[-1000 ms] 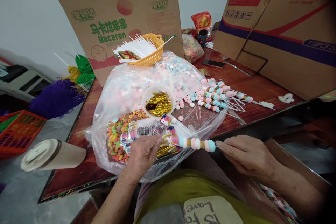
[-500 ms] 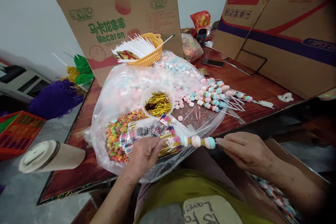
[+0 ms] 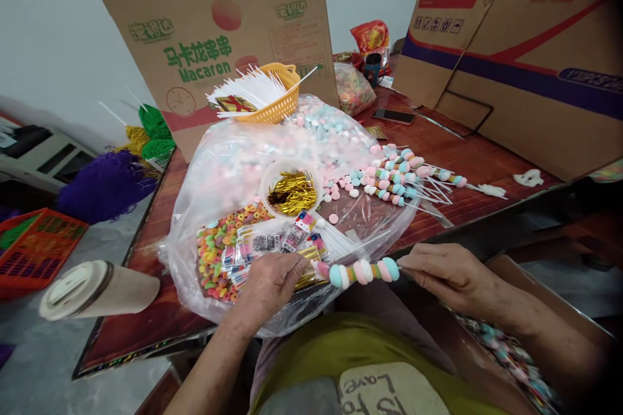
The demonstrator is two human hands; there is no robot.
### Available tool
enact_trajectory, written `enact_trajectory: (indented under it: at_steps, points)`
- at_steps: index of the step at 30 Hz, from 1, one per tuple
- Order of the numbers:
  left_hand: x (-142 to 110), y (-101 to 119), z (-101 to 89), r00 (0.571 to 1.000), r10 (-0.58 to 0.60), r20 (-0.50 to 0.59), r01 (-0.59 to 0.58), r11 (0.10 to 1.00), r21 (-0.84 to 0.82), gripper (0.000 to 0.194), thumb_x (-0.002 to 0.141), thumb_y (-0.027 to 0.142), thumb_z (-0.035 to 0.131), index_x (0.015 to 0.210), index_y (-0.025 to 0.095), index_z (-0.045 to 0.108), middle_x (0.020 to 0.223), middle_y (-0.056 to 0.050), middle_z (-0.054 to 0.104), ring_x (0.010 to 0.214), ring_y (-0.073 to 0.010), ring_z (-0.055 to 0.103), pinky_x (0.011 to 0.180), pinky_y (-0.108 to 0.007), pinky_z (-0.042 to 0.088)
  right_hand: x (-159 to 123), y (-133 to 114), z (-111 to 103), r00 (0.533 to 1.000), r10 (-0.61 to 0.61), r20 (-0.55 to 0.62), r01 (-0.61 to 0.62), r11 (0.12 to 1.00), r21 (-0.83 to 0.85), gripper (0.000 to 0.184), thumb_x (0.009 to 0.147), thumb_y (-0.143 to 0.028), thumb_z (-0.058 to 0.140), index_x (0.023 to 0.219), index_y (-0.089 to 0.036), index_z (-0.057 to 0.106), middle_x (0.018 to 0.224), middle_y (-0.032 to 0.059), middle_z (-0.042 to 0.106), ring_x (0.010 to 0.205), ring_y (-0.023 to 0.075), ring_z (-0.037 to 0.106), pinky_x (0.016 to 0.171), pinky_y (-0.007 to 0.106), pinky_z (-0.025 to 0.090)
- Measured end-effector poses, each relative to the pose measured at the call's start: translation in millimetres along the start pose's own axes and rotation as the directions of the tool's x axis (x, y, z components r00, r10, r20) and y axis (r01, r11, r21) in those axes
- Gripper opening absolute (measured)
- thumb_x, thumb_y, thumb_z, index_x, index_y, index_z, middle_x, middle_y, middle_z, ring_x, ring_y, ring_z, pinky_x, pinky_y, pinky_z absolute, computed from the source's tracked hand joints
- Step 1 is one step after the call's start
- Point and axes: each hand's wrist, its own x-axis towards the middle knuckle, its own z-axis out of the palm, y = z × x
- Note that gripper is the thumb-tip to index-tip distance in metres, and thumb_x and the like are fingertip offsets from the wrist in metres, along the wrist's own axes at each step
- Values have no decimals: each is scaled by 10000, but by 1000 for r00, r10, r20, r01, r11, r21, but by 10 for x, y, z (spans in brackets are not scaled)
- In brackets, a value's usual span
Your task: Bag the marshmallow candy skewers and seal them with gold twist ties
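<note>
A marshmallow skewer [image 3: 364, 272], with pink, blue and white pieces and orange-green rings between them, runs level between my two hands above the table's front edge. At its left end, my left hand [image 3: 275, 282] is closed, pinching a small plastic bag [image 3: 322, 270] with pink print; the fingers hide most of it. My right hand [image 3: 445, 272] is closed at the other end, with thumb and fingers pinching the skewer's stick. Beneath my left hand lie flat printed bags [image 3: 265, 243] and colourful ring candies [image 3: 214, 262] on a large clear plastic bag [image 3: 187, 207].
Behind are a bowl of gold ties [image 3: 294, 193], loose marshmallows [image 3: 343, 185], finished skewers [image 3: 396, 175] and a yellow basket [image 3: 275, 107] of white sticks. A lidded cup [image 3: 129, 288] stands at the left edge. Cardboard boxes [image 3: 204, 26] rise at the back; a phone [image 3: 393, 116] lies right.
The skewer's left end has dropped slightly and turned, and less of the printed bag shows beside my left hand. Both hands keep their grip nearly in place.
</note>
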Motion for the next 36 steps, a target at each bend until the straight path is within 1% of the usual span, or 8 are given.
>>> enact_trajectory:
  at_steps: [3,7,11,14,18,24,30,36]
  points:
    - [14,31,-4,999,51,17,-52,997,52,352,938,289,366,661,177,551,545,3,556,523,-127,519,527,-236,342,-7,-18,9,1000,-20,-16,19,996,-83,170,883,-114,446,944,-163,597,734,41,609,625,116,545,565,216,397]
    - [12,63,-19,997,77,22,-76,996,-38,339,939,281,371,667,179,546,560,8,556,548,-120,514,555,-229,355,-35,-21,46,998,3,-59,-11,992,-126,176,880,-118,446,934,-168,607,726,33,611,609,114,542,562,217,397]
    - [-23,35,-42,999,-46,-9,42,969,-244,341,945,311,348,716,176,561,625,0,573,600,-118,527,591,-221,399,-79,4,49,993,62,-105,-66,997,-32,167,872,-117,469,950,-182,602,688,12,590,594,107,527,553,210,403]
    - [-59,18,-58,991,-135,23,132,895,-427,344,944,307,347,695,167,539,618,7,533,590,-108,503,570,-210,395,-82,-7,12,978,115,-176,-101,991,87,174,857,-99,499,970,-200,584,706,3,591,604,100,533,564,199,420]
    - [-89,10,-61,990,-140,18,126,814,-567,331,933,297,375,675,158,529,614,8,514,565,-99,470,556,-209,384,-37,-63,-45,958,156,-242,-117,979,169,214,841,-73,513,987,-214,580,727,2,594,615,98,551,579,194,440]
    - [-82,43,-66,989,-138,48,135,741,-658,325,932,293,383,693,152,553,630,-5,550,581,-104,485,566,-214,383,37,-117,55,957,97,-274,-54,985,161,253,828,-56,520,1012,-218,582,752,15,615,656,112,582,597,199,458]
    - [-114,29,-32,983,-167,74,160,595,-788,356,933,339,389,722,140,593,643,-19,593,536,-96,493,524,-209,388,19,-93,193,963,133,-233,-92,980,177,222,842,-73,511,1002,-206,589,779,21,635,685,110,599,622,189,472]
    - [-124,0,-46,980,-166,109,188,602,-776,395,912,394,425,723,131,652,665,-42,628,609,-125,532,593,-231,411,-24,-56,85,965,69,-254,-67,998,19,215,838,-86,513,1000,-201,596,736,27,629,636,124,583,581,213,461]
